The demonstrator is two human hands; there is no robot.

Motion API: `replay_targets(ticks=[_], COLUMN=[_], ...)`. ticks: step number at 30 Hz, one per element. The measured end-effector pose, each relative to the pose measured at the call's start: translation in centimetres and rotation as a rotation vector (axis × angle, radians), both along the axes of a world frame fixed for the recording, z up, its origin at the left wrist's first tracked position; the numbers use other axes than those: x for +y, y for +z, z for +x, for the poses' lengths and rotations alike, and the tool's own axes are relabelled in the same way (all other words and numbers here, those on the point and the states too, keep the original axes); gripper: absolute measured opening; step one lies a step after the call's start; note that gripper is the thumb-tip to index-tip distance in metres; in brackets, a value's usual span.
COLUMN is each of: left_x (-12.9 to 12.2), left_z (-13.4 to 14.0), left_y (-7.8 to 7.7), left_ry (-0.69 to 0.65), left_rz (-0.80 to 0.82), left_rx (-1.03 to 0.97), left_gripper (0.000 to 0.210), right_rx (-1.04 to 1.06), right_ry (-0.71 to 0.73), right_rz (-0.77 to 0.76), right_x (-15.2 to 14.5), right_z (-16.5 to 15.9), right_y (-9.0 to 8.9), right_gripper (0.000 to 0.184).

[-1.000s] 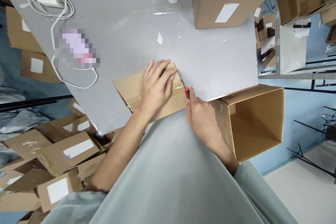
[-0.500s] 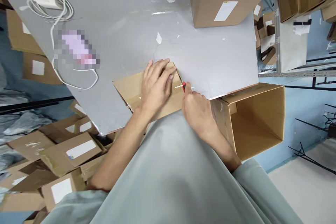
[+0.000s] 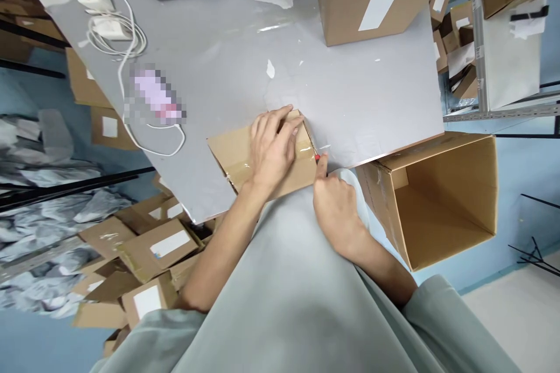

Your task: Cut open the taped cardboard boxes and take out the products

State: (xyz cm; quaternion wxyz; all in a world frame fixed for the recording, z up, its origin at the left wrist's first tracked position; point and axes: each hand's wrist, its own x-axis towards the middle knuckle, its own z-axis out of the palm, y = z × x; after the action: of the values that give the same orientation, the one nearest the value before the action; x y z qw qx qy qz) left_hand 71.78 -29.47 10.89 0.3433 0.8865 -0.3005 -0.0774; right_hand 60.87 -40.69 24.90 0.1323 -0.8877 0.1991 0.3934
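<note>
A small cardboard box with clear tape across its top lies at the near edge of the grey table. My left hand rests on the box top, its fingers stretched out over the cardboard. At the box's right end, my right hand is closed around a box cutter, with the index finger extended along it. Only a small red part of the cutter shows, right at the taped edge; the blade cannot be made out.
A large carton with a white label stands at the table's back right. An open carton sits right of the table edge. A white cable and a blurred-out item lie left. Flattened cartons are piled below left.
The view has shifted, so the scene appears further right. My right hand and the cutter have moved slightly nearer to me along the box's right end. My left hand stays on the box.
</note>
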Motion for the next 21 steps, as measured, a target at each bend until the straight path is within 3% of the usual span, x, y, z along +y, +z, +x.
replay_targets(ticks=[5, 9, 11, 13, 15, 17, 21], left_x=[-0.2, 0.7, 2.0, 3.8, 5.7, 7.8, 12.3], left_z=[-0.2, -0.1, -0.8, -2.2, -3.8, -5.0, -4.9], left_y=[0.3, 1.0, 1.8, 2.5, 2.5, 1.5, -1.6], left_ry=[-0.001, -0.006, 0.072, 0.22, 0.376, 0.489, 0.643], left_rz=[0.045, 0.062, 0.078, 0.102, 0.13, 0.147, 0.113], left_rx=[-0.004, -0.012, -0.051, -0.1, -0.108, -0.057, 0.051], left_gripper=[0.041, 0.042, 0.044, 0.048, 0.056, 0.069, 0.086], right_rx=[0.087, 0.067, -0.003, -0.107, -0.202, -0.244, -0.317], right_ry=[-0.014, -0.03, -0.074, -0.157, -0.265, -0.372, -0.678], right_rz=[0.093, 0.147, 0.144, 0.099, 0.048, 0.069, 0.414], right_x=[-0.7, -1.5, -2.5, -4.1, -6.3, -8.7, -11.4], right_z=[-2.3, -3.9, -4.8, -5.5, -5.7, -5.1, -2.3], right_y=[0.4, 2.0, 2.7, 2.1, -0.8, -5.6, -16.9], right_gripper=[0.073, 0.074, 0.068, 0.057, 0.048, 0.039, 0.024])
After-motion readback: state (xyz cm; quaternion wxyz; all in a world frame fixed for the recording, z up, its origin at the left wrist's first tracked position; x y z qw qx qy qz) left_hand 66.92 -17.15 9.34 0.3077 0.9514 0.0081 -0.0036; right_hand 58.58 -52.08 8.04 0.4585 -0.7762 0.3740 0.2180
